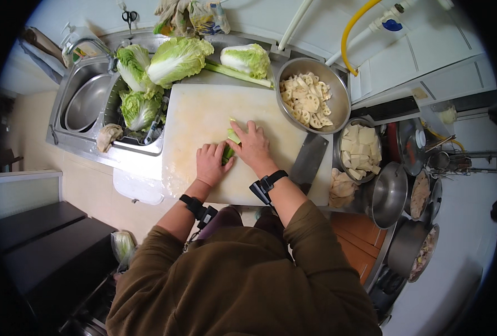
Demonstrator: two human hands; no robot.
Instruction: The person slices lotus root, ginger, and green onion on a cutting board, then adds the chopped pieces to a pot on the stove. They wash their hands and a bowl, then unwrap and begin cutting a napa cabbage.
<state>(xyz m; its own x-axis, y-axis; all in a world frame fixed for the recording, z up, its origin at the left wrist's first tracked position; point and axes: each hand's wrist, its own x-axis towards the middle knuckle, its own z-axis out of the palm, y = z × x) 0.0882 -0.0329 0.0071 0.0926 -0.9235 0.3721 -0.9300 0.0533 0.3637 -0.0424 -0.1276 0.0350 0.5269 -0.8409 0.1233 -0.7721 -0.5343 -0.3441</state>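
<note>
My left hand (pixel 210 164) rests on the white cutting board (pixel 198 109), its thumb and fingers around dark green pieces of a stalk vegetable (pixel 228 154). Close beside it, my right hand (pixel 255 147) grips the paler green part (pixel 233 136) between thumb and index finger. The fingers partly cover the pieces, so how many there are cannot be told. A broad-bladed cleaver (pixel 309 161) lies flat on the board to the right of my right hand, its handle hidden by my forearm. Behind the board lies a long green stalk (pixel 240 75).
Napa cabbages (pixel 177 63) stand behind the board and over the sink (pixel 59 117). A steel bowl (pixel 280 103) of sliced lotus root (pixel 309 98) sits at the board's back right corner. Right of it are a bowl of tofu-like white chunks (pixel 361 147), a crumpled cloth (pixel 343 189) and an empty-looking steel bowl (pixel 390 195).
</note>
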